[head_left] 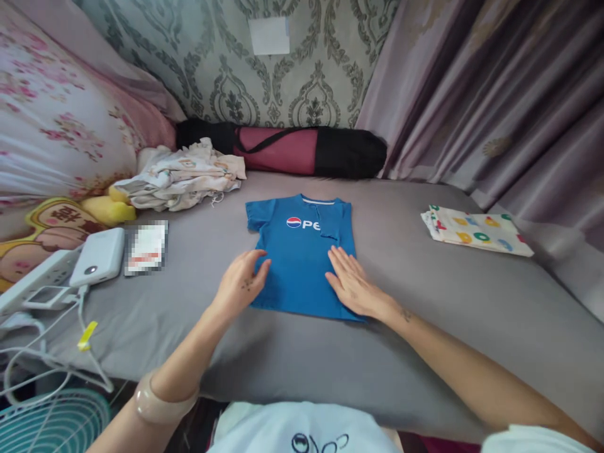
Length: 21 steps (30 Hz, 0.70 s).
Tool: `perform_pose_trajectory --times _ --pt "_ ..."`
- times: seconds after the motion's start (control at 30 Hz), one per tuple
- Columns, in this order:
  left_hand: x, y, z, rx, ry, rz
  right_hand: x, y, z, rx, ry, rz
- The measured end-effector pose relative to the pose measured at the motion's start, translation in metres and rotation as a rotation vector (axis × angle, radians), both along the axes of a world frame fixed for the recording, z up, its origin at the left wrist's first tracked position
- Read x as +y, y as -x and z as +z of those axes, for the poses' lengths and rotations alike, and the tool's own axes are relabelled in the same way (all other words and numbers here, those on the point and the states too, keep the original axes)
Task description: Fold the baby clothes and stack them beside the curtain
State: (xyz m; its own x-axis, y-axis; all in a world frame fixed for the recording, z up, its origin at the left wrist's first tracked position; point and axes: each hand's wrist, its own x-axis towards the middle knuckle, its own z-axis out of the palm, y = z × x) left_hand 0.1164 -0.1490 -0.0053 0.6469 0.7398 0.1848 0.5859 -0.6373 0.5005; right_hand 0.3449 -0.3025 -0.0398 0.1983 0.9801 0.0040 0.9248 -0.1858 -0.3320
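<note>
A blue T-shirt (297,277) lies front up on the grey sheet, its collar away from me. Its right side is folded inward, and that sleeve lies across the chest, covering part of the printed lettering. The left sleeve still sticks out. My right hand (352,283) rests flat on the folded side, fingers stretched out. At the shirt's left edge is my left hand (245,280), its fingers curved and thumb apart, with nothing seen between them.
A crumpled heap of pale clothes (189,173) lies back left, before a black and maroon long bag (283,151). A folded patterned cloth (476,229) is at right. On the left are a white power bank (98,257), a power strip (38,283), cables and a fan (56,421).
</note>
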Motion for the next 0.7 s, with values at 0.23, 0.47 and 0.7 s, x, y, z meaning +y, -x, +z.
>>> perform_pose_trajectory --times 0.23,0.47,0.7 --pt "0.014 0.027 -0.026 0.034 -0.056 0.079 -0.023 0.02 0.009 -0.068 -0.025 0.005" --pt "0.01 0.041 -0.039 0.045 -0.076 0.184 -0.052 0.038 -0.004 -0.086 -0.016 0.041" --pt "-0.004 0.035 -0.046 -0.013 -0.182 0.253 -0.022 0.016 0.033 -0.067 0.123 0.079"
